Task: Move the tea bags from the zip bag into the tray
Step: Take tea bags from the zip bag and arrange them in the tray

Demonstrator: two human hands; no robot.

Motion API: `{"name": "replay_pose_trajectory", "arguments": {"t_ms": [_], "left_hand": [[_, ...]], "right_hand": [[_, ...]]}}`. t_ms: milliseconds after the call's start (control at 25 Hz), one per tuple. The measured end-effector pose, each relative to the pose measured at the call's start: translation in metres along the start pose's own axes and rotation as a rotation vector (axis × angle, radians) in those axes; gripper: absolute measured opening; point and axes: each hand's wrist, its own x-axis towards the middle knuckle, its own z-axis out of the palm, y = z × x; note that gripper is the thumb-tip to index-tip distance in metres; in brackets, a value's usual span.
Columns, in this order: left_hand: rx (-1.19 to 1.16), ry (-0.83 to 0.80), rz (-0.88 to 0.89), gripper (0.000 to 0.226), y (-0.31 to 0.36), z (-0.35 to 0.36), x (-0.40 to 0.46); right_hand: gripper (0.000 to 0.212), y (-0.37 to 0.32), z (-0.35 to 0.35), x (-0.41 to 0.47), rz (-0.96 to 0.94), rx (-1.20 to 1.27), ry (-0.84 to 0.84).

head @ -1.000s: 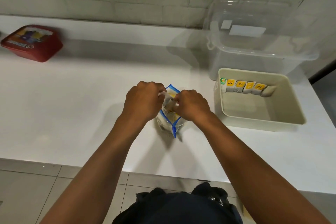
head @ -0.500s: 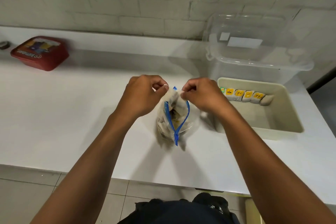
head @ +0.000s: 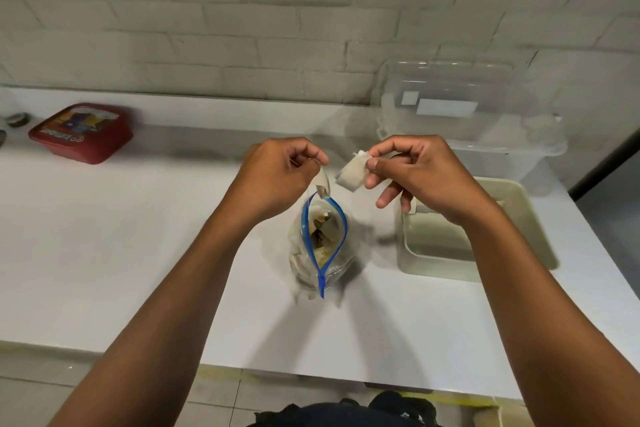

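One pale, square paper tea bag [head: 352, 174] up in the air, pinched at its top corner between thumb and forefinger of the right hand [head: 420, 174], other fingers loosely spread; edges blurred, any print on it unreadable. Just left of it, a second small papery piece [head: 322, 185] dangling from the pinching grip of the left hand [head: 277, 174]; too smeared to tell whether another tea bag or a tag. Directly below both, one clear plastic zip bag with a blue zipper strip [head: 322, 246] standing on the white desk [head: 138, 236], mouth gaping; inside, a jumble of beige and yellow packets, number impossible to count. To the right, one cream rectangular plastic tray [head: 530, 218], near corner and contents largely hidden behind the right wrist and forearm. Behind the tray, one clear lidded plastic storage box [head: 460, 121] bearing two white labels, against the white brick wall. Far left, one red flat rectangular container [head: 81, 132], lid print illegible; beyond it, small dark objects cut off by the frame edge.
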Motion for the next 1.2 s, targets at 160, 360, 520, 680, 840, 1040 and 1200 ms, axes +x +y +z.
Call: {"name": "replay_pose_trajectory", "arguments": {"t_ms": [160, 360, 520, 680, 840, 1040, 1200], "left_hand": [[0.002, -0.089, 0.046, 0.02, 0.023, 0.008, 0.001], [-0.024, -0.176, 0.163, 0.01, 0.064, 0.027, 0.018], [-0.012, -0.222, 0.253, 0.012, 0.098, 0.051, 0.037], [-0.072, -0.258, 0.285, 0.023, 0.13, 0.076, 0.057], [-0.068, -0.28, 0.29, 0.019, 0.145, 0.107, 0.076], [0.097, -0.333, 0.183, 0.016, 0.118, 0.16, 0.092], [0.337, -0.433, 0.107, 0.012, 0.073, 0.2, 0.1]], "right_hand": [[0.016, 0.01, -0.024, -0.007, -0.046, 0.096, 0.008], [0.009, 0.02, -0.071, -0.015, -0.083, 0.028, 0.035], [0.021, 0.026, -0.113, -0.019, -0.063, -0.132, 0.037], [0.028, 0.035, -0.156, -0.019, -0.011, -0.315, 0.083], [0.016, 0.054, -0.188, -0.015, 0.002, -0.487, 0.115], [0.028, 0.091, -0.199, -0.005, 0.043, -0.599, 0.064], [0.011, 0.124, -0.189, 0.011, 0.066, -0.701, -0.025]]}}
